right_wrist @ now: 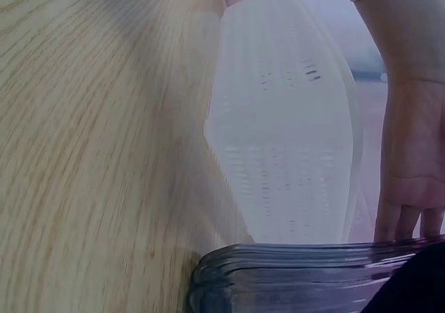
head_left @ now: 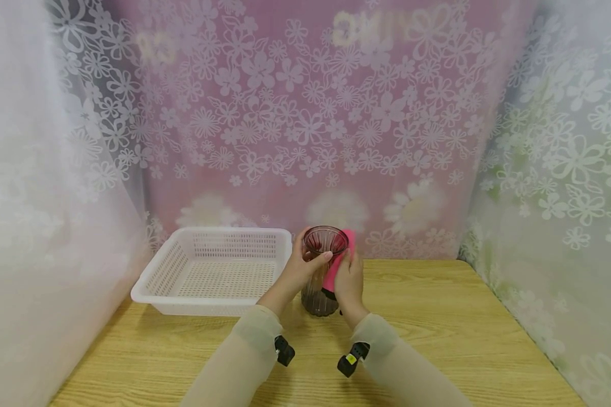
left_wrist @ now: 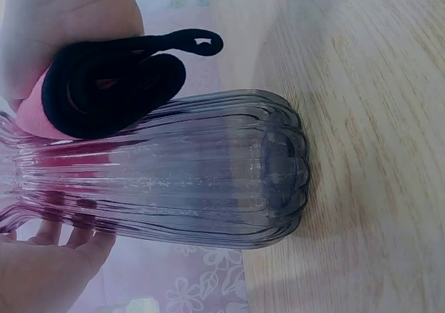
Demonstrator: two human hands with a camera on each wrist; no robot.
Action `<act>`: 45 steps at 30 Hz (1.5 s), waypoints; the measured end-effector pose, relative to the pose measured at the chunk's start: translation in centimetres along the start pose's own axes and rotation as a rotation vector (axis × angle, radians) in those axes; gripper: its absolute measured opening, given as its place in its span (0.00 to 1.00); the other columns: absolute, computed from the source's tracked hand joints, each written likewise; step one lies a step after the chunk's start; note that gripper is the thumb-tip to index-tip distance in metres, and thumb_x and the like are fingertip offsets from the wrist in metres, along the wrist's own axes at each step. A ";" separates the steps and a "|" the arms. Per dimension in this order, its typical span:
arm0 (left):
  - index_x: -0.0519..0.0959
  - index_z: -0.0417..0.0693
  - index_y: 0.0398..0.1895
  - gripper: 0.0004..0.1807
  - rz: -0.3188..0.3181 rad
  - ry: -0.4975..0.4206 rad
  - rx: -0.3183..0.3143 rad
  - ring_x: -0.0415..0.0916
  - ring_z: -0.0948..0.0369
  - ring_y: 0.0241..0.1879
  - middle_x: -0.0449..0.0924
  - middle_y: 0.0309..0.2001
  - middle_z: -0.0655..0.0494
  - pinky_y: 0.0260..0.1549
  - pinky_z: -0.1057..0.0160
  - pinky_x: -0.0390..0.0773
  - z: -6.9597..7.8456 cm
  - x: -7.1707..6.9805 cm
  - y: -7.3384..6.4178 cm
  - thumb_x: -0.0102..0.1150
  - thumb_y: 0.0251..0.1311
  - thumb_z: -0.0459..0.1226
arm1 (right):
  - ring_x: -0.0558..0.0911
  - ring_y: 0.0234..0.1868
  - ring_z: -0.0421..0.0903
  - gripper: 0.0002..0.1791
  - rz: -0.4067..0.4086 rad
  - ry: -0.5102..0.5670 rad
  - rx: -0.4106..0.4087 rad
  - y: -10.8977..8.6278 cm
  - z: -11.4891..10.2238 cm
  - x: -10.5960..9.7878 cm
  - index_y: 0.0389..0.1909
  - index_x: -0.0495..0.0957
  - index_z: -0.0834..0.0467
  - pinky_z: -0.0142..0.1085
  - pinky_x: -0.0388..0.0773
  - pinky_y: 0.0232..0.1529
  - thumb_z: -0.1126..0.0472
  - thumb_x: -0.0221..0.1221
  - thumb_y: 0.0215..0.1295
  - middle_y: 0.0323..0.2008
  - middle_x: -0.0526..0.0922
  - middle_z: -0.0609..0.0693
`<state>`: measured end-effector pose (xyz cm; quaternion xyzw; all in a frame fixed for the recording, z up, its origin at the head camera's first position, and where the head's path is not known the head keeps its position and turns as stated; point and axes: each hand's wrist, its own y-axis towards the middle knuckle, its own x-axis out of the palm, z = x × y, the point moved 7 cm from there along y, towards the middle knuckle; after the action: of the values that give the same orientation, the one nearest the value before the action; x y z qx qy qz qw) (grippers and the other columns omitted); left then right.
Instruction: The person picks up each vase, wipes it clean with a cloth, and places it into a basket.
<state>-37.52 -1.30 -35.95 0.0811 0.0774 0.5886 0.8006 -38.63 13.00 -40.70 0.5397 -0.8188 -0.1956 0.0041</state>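
A ribbed, smoky purple glass vase [head_left: 319,298] stands upright at the table's middle, its base at the wood. My left hand [head_left: 296,273] grips it near the top, thumb at the front below the rim and fingers round the far left side. On the other side, my right hand [head_left: 350,284] holds a folded pink cloth [head_left: 332,276] against the glass. In the left wrist view, the cloth's black edge and small loop [left_wrist: 201,43] stick out under the right palm. The right wrist view shows only the lower vase [right_wrist: 278,285] and part of the left hand [right_wrist: 416,142].
A white perforated plastic basket [head_left: 158,299] stands left of the vase, close to my left forearm. Wood-grain tabletop [head_left: 427,316] extends to the right. Flowered curtains [head_left: 305,130] hang behind and on both sides.
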 end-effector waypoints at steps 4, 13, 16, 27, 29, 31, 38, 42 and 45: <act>0.41 0.51 0.81 0.49 -0.002 -0.002 -0.005 0.63 0.43 0.69 0.60 0.72 0.33 0.64 0.45 0.66 0.0 0.0 0.0 0.62 0.66 0.38 | 0.60 0.73 0.60 0.38 -0.055 -0.029 0.012 0.2 0.6 0.2 0.80 0.47 0.56 0.58 0.57 0.70 0.37 0.30 0.79 0.72 0.60 0.64; 0.41 0.52 0.81 0.49 0.001 0.011 -0.004 0.62 0.43 0.70 0.59 0.73 0.34 0.65 0.45 0.66 0.2 0.0 -0.1 0.63 0.66 0.38 | 0.61 0.73 0.59 0.38 -0.134 -0.014 -0.032 0.2 0.8 0.1 0.79 0.53 0.56 0.58 0.59 0.69 0.36 0.32 0.78 0.72 0.61 0.62; 0.41 0.51 0.81 0.49 0.003 0.012 -0.006 0.63 0.42 0.70 0.60 0.72 0.34 0.64 0.45 0.66 0.2 0.0 -0.2 0.62 0.66 0.38 | 0.65 0.70 0.60 0.38 -0.143 -0.031 -0.040 0.2 1.1 0.1 0.78 0.55 0.55 0.58 0.62 0.67 0.36 0.32 0.78 0.69 0.65 0.62; 0.41 0.50 0.81 0.48 0.001 0.011 0.010 0.63 0.42 0.69 0.60 0.71 0.33 0.63 0.44 0.67 0.3 0.2 -0.3 0.62 0.67 0.37 | 0.77 0.36 0.51 0.35 -0.164 -0.080 -0.067 0.4 1.8 0.1 0.67 0.69 0.57 0.47 0.74 0.41 0.37 0.32 0.78 0.37 0.75 0.58; 0.41 0.50 0.81 0.48 -0.001 0.007 0.016 0.64 0.42 0.68 0.61 0.71 0.33 0.63 0.45 0.68 0.3 0.2 -0.3 0.62 0.67 0.37 | 0.76 0.34 0.49 0.35 -0.171 -0.090 -0.058 0.3 1.9 0.0 0.68 0.69 0.56 0.46 0.73 0.41 0.37 0.32 0.78 0.37 0.74 0.57; 0.41 0.50 0.81 0.48 -0.003 0.002 0.017 0.64 0.42 0.68 0.61 0.71 0.33 0.62 0.45 0.68 0.3 0.2 -0.3 0.62 0.66 0.36 | 0.75 0.33 0.49 0.35 -0.183 -0.091 -0.037 0.2 2.2 0.1 0.67 0.69 0.55 0.44 0.72 0.39 0.36 0.31 0.77 0.36 0.74 0.57; 0.42 0.52 0.81 0.48 -0.002 -0.007 0.012 0.64 0.42 0.69 0.61 0.71 0.34 0.63 0.44 0.68 0.0 0.1 -0.1 0.62 0.66 0.36 | 0.73 0.27 0.48 0.31 -0.208 -0.093 -0.014 0.0 2.9 0.1 0.72 0.65 0.53 0.41 0.71 0.31 0.40 0.33 0.80 0.32 0.72 0.56; 0.42 0.52 0.81 0.48 0.003 -0.004 0.014 0.63 0.41 0.69 0.61 0.71 0.34 0.63 0.44 0.67 0.1 0.1 -0.1 0.62 0.67 0.36 | 0.74 0.29 0.49 0.32 -0.224 -0.109 0.002 0.0 3.4 0.2 0.76 0.60 0.53 0.43 0.72 0.35 0.41 0.34 0.80 0.34 0.74 0.57; 0.42 0.52 0.81 0.48 0.006 -0.003 0.014 0.62 0.41 0.69 0.60 0.72 0.33 0.64 0.43 0.66 0.1 0.1 -0.2 0.62 0.67 0.36 | 0.76 0.33 0.48 0.34 -0.242 -0.135 0.024 0.0 3.9 0.3 0.79 0.55 0.52 0.44 0.73 0.41 0.39 0.33 0.80 0.37 0.76 0.57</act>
<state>-37.31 -1.23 -35.88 0.0881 0.0800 0.5902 0.7984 -39.57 14.00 -44.38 0.6200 -0.7486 -0.2205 -0.0810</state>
